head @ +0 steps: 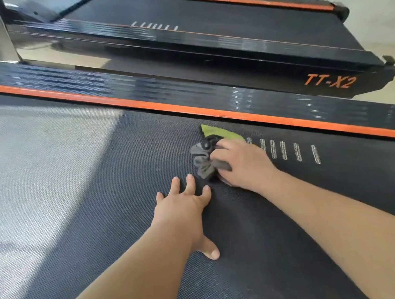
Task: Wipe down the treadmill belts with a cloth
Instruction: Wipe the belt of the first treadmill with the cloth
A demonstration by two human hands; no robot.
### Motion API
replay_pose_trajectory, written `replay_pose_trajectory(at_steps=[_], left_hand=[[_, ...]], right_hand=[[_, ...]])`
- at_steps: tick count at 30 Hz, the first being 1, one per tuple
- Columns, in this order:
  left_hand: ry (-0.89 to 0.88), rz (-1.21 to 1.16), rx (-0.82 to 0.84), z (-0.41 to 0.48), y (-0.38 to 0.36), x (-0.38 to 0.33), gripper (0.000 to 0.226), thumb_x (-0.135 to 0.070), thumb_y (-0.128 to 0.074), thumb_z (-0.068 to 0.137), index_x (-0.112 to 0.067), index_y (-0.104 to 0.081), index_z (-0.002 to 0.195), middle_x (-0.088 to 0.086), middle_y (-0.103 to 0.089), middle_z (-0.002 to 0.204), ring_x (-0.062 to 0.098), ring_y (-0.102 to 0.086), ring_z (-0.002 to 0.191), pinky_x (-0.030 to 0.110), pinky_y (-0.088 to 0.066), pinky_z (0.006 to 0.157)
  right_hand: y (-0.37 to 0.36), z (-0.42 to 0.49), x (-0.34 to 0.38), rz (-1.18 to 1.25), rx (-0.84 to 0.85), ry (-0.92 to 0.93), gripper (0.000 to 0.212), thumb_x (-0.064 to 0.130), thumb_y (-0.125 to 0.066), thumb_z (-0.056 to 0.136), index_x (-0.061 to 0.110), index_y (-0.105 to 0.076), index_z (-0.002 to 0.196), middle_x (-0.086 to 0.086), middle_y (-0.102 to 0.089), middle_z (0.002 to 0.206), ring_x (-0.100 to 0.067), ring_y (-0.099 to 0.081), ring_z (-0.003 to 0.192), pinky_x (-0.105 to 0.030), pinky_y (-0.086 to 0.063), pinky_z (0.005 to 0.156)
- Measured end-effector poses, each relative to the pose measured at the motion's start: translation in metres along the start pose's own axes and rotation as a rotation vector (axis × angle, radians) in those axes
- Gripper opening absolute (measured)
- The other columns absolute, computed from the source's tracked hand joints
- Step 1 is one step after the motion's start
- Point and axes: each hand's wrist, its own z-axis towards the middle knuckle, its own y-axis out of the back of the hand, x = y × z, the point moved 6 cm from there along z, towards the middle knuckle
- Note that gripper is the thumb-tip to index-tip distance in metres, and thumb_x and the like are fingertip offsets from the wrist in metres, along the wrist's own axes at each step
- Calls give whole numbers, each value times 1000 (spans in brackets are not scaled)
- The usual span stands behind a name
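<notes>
My right hand (243, 165): fingers (218, 157) curled round the bunched grey-and-green cloth (202, 159), pressing it onto the near belt (103, 211). My left hand (183, 207): flat on the belt, fingers spread, holding nothing, fingertips just short of the cloth. Cloth: ahead and left of my right knuckles, near the orange rail (144, 105). Belt: long axis along that rail, most of it stretching leftward; I judge the stroke goes that way, right hand leading. Second treadmill (209, 41): beyond, well apart.

The right hand (240, 163) covers much of the cloth (204, 158). Both forearms (134, 267) run off the picture's edges; the side rail (97, 90) is blurred.
</notes>
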Motion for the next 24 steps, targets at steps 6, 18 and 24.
replay_pose_trajectory(at_steps=[6, 18, 24], left_hand=[[5, -7, 0, 0, -1, 2, 144, -73, -86, 59, -41, 9, 162, -2, 24, 169, 33, 20, 156, 64, -8, 125], [6, -6, -5, -2, 2, 1, 143, -74, -85, 58, -41, 8, 162, -3, 22, 170, 33, 18, 157, 63, -9, 125], [7, -27, 0, 1, 0, 1, 144, -72, -87, 57, -42, 8, 162, -3, 23, 170, 32, 19, 157, 63, -8, 126]], right_hand=[[12, -27, -112, -168, 34, -721, 39, 49, -46, 99, 21, -62, 121, -15, -55, 122, -41, -50, 120, -54, -50, 92], [4, -21, -42, -8, 98, -38, 39, 60, -41, 88, 33, -63, 107, 5, -54, 113, -27, -55, 110, -43, -56, 74], [13, -28, -134, -59, 29, -780, 36, 47, -46, 101, 23, -64, 120, -12, -55, 122, -39, -52, 122, -46, -49, 93]])
